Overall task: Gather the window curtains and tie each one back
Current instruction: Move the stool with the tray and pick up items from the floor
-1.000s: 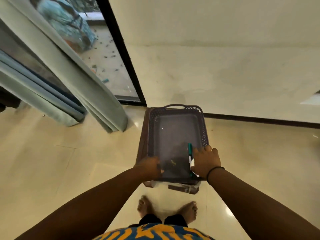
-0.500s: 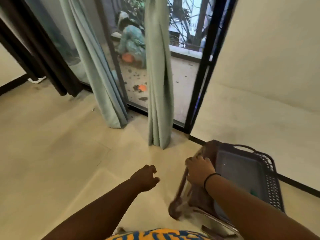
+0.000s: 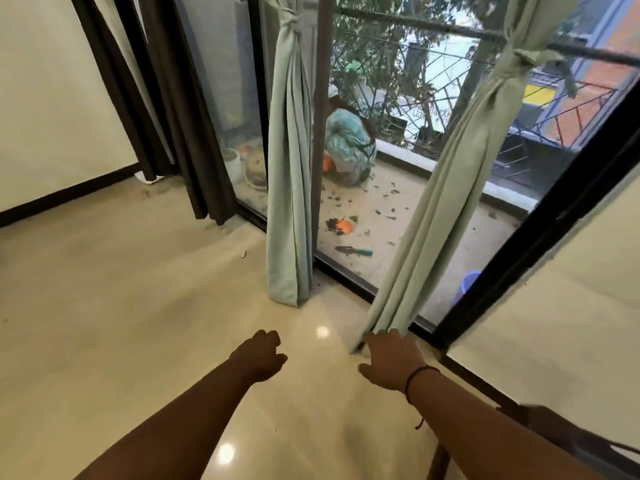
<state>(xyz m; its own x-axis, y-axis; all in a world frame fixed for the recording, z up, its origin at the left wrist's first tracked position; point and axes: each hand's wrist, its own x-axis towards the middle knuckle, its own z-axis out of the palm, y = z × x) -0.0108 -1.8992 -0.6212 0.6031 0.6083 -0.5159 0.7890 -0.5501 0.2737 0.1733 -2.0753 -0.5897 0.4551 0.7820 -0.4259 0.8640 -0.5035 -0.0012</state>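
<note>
Two pale green curtains hang before the glass door. The left curtain (image 3: 289, 174) is gathered and knotted near its top, its hem resting on the floor. The right curtain (image 3: 460, 174) is also gathered and knotted high up and slants down toward me. My right hand (image 3: 389, 358) is spread, fingers apart, at the bottom end of the right curtain, hiding its hem; whether it touches the cloth is unclear. My left hand (image 3: 258, 355) hovers over the floor, loosely curled and holding nothing, apart from both curtains.
Dark brown curtains (image 3: 180, 109) hang at the left. A black door frame (image 3: 540, 216) runs down the right. A dark basket edge (image 3: 568, 431) shows at the bottom right. Outside on the balcony a person (image 3: 348, 143) crouches among scattered tools.
My hands have left the basket, which has dropped to the frame's corner. The view has risen to show the knots. My right hand moved to the right curtain's lower end.
</note>
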